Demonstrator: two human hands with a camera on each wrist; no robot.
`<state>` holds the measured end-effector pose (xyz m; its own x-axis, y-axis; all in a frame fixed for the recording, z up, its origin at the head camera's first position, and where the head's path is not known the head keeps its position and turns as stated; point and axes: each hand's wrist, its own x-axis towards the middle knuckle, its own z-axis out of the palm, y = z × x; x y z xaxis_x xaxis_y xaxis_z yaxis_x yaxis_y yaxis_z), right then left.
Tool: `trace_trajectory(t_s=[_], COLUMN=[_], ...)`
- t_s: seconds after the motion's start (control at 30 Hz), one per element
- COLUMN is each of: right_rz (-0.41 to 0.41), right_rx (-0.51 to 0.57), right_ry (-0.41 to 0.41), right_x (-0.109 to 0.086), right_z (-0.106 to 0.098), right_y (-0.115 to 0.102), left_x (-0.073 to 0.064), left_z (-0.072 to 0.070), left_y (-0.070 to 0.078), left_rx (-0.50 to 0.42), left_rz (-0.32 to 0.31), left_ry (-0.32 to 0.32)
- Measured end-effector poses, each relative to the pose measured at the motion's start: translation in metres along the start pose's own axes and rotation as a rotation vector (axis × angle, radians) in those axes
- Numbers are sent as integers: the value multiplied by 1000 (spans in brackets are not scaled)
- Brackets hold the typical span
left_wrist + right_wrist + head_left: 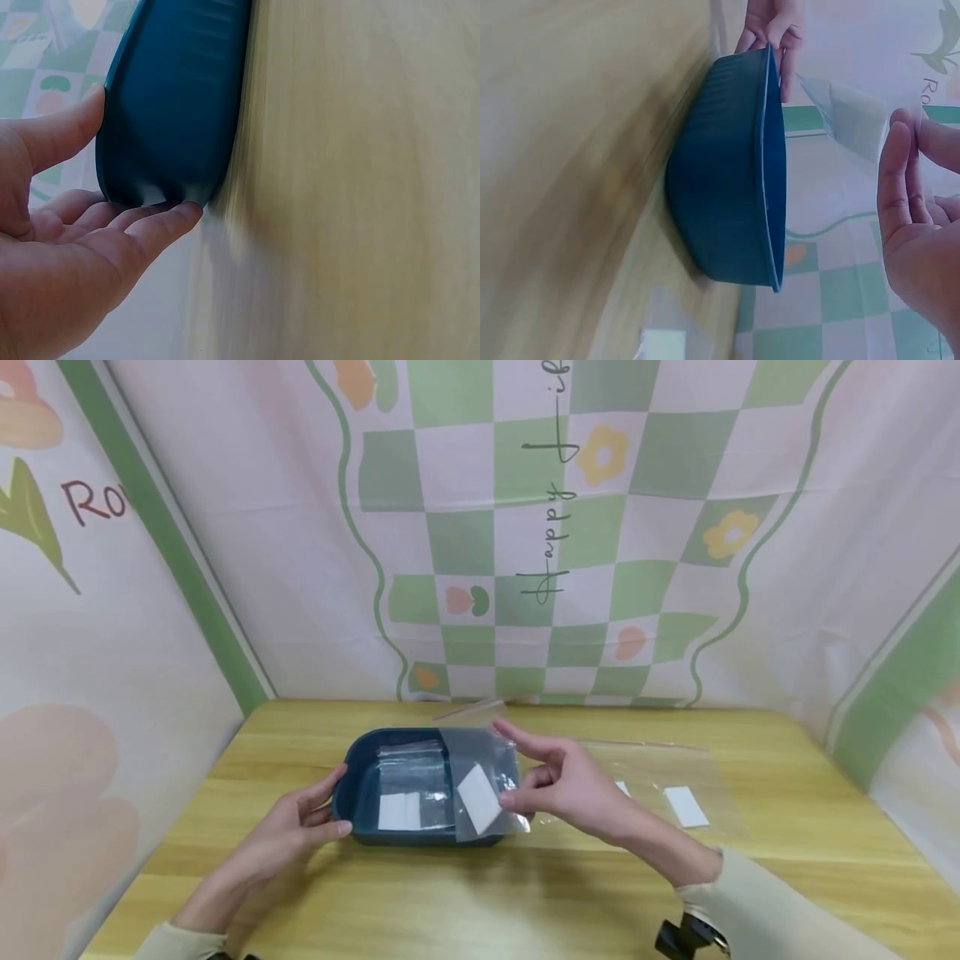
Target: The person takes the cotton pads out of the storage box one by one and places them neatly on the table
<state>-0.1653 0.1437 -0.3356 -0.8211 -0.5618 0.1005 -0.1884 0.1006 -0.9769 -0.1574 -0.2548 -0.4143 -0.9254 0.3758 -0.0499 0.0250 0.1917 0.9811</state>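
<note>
wood-grain table (450, 914) | green-white checkered backdrop (525, 535) | flower-print left wall (150, 668)

Tray (364, 793) dark teal; bag (468, 750) clear; card (478, 800) white; table (480, 902) yellow wood-grain; backdrop (461, 539) green-and-white checked; wrist device (681, 938) seemingly black

A wood-grain table (420, 902) bears a dark blue bin (363, 797) and, rightward, a clear plastic bag (647, 767).
</note>
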Motion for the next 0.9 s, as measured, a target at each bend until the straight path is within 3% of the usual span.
trace_trajectory(t_s=[0.23,0.6,0.9], right_rz=[-10,-83,29], right_rx=[-19,25,66], right_ry=[-2,1,15], right_x=[-29,-72,-104], right_z=[-7,-13,-22], right_y=[3,11,28], left_x=[-2,-2,-1], left_z=[0,-1,1], left_y=[-1,0,0], left_rx=[-2,4,-13], left_rz=[-35,-32,-11], left_ry=[27,24,12])
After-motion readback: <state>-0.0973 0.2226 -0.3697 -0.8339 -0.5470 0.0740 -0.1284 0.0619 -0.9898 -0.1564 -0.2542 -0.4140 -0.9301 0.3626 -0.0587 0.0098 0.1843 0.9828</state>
